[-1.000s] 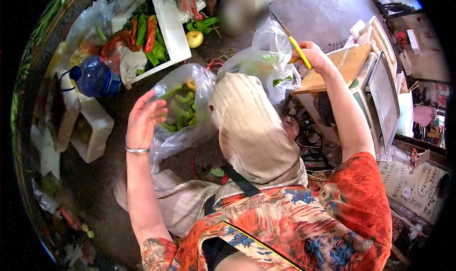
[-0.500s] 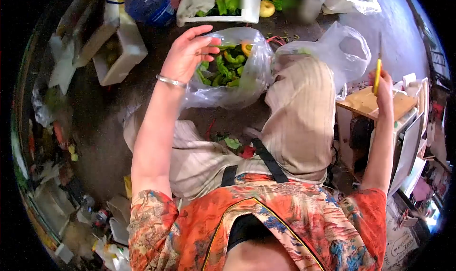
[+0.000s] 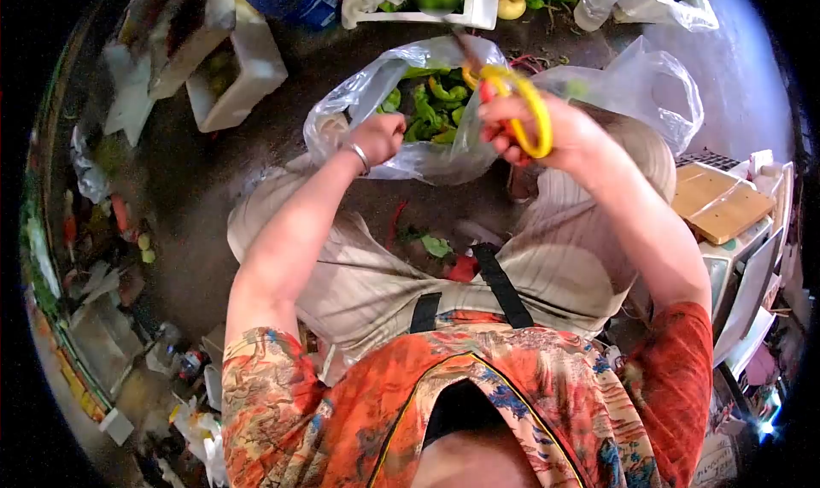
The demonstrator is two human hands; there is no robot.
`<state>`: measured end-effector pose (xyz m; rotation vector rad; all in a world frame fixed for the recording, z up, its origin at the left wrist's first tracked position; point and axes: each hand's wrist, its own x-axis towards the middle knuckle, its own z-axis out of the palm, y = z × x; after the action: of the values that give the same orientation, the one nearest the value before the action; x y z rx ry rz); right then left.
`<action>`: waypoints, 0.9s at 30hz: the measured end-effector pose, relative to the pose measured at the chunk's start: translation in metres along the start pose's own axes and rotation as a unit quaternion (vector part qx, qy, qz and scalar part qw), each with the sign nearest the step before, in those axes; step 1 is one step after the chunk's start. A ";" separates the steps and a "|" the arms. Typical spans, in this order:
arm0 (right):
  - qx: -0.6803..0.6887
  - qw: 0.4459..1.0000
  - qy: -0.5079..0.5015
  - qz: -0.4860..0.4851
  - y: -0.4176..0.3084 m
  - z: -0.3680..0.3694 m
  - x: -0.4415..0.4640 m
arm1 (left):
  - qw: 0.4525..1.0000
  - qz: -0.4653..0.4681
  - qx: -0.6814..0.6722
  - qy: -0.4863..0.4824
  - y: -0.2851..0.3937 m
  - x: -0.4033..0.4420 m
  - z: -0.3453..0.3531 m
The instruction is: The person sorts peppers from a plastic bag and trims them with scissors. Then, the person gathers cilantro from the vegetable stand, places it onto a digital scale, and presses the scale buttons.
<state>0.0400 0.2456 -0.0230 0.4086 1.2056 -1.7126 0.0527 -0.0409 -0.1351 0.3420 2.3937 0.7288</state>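
A clear plastic bag [image 3: 342, 86] stands open on the ground in front of my knees, with green peppers [image 3: 437, 103] inside it. My left hand [image 3: 379, 138], a bracelet at its wrist, is closed in a fist over the bag's near left side; whatever its curled fingers hold is hidden. In my right hand [image 3: 547, 131] is a pair of scissors with yellow and red handles [image 3: 540, 116]. Their dark blades point away from me over the bag's far right edge, slightly blurred.
Beyond the bag stands a white box [image 3: 480, 1] of vegetables. A second plastic bag [image 3: 632, 78] lies to the right, near a small bottle [image 3: 596, 5]. White foam boxes [image 3: 243, 78] stand at left, and a wooden board [image 3: 722, 202] rests on a stand at right.
My right hand has brought the scissors from the far right, by the wooden board, over to the bag. My left hand has come down and closed from its open pose.
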 end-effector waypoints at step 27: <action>-0.719 0.634 0.181 -0.220 -0.013 -0.023 0.008 | 0.980 -0.184 0.021 -0.077 -0.057 0.066 0.140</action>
<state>0.0197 0.2616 -0.0317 -0.6278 2.6630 -0.4669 0.0836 -0.0022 -0.2925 -0.0302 2.2394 0.4658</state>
